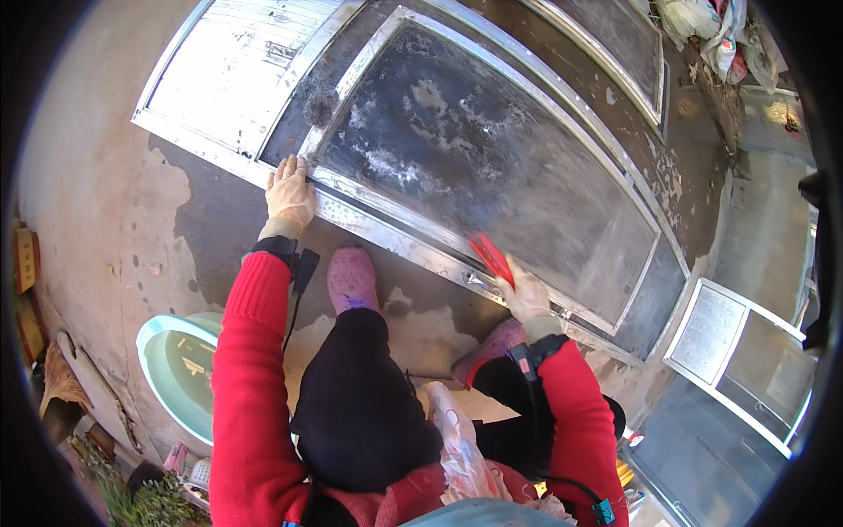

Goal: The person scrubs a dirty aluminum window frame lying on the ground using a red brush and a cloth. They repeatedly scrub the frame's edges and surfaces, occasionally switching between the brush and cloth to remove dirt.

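A metal-framed door (369,227) lies flat on the wet floor, with a slatted silver panel (224,72) and a dark inset panel (421,118) streaked with whitish residue. My left hand (290,195), in a thin pale glove, presses flat on the near frame rail with nothing in its grasp. My right hand (529,293), gloved too, grips a red hand tool (490,255) over the near rail; its exact kind is blurred. Beside that hand sits a metal latch or handle fitting (475,280). A dark, fuzzy scouring pad (321,107) rests near the inset panel's left corner.
A pale green basin (146,356) of water stands left of my legs. Another framed panel (612,46) lies beyond the door, and a second door (711,332) is at right. Plastic bags (691,20) hang or lie at top right. Plants (155,504) grow at lower left.
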Tool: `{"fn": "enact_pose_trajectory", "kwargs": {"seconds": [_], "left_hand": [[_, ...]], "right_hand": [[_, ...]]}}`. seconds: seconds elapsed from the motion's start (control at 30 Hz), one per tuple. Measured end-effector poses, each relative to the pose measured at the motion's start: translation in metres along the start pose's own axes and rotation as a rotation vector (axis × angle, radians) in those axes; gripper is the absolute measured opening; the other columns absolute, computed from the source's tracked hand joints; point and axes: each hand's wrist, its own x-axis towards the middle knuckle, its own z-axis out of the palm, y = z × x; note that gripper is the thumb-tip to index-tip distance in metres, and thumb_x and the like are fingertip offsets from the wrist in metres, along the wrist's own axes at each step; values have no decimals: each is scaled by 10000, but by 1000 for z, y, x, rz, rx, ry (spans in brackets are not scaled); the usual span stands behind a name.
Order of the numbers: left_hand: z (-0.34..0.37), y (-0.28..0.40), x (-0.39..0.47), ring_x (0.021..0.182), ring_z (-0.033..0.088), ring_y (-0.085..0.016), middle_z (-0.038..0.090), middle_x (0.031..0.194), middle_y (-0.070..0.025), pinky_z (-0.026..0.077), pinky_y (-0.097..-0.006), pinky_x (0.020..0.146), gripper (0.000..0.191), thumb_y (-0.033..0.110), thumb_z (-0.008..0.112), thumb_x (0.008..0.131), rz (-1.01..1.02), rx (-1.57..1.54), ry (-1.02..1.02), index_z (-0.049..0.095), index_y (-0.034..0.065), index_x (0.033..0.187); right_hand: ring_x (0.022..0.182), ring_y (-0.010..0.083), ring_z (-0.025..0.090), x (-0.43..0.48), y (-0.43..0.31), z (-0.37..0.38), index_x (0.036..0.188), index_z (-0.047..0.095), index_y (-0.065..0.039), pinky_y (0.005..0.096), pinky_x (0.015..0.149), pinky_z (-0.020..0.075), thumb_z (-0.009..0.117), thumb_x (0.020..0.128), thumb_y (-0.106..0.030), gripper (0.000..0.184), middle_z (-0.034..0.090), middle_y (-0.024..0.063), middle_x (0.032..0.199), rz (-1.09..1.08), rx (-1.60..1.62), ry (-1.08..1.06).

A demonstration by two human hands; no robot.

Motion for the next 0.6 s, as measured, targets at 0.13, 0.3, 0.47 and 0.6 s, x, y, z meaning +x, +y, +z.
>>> {"fn": "enact_pose_trajectory", "kwargs": {"seconds": [0.13,0.3,0.47,0.6], "left_hand": [[-5,4,-2,1451,279,-255,339,1556,-97,196,-434,1186,605,282,525,900,-24,19,-28,402,102,1463],[-13,5,-4,1460,257,-253,321,1564,-99,188,-436,1188,592,290,509,923,-13,25,-61,390,92,1468],[-7,9,-6,1455,260,-268,320,1562,-104,190,-443,1186,591,284,522,922,-26,20,-39,392,86,1464],[-6,10,-6,1454,260,-275,321,1559,-111,193,-451,1185,597,282,522,923,-27,16,-15,382,89,1471]], "right_hand": [[1006,397,625,53,-88,27,1488,346,-311,495,854,488,516,949,-384,570,635,216,1073,-140,205,98],[1015,416,616,41,-75,53,1464,371,-338,505,868,483,496,961,-345,519,625,210,1106,-140,152,35],[1062,383,621,-15,-8,26,1447,421,-332,457,911,495,546,945,-303,519,634,195,1188,94,198,31],[1033,385,630,19,-65,25,1439,438,-306,458,907,494,564,941,-320,514,655,213,1112,53,328,122]]}}
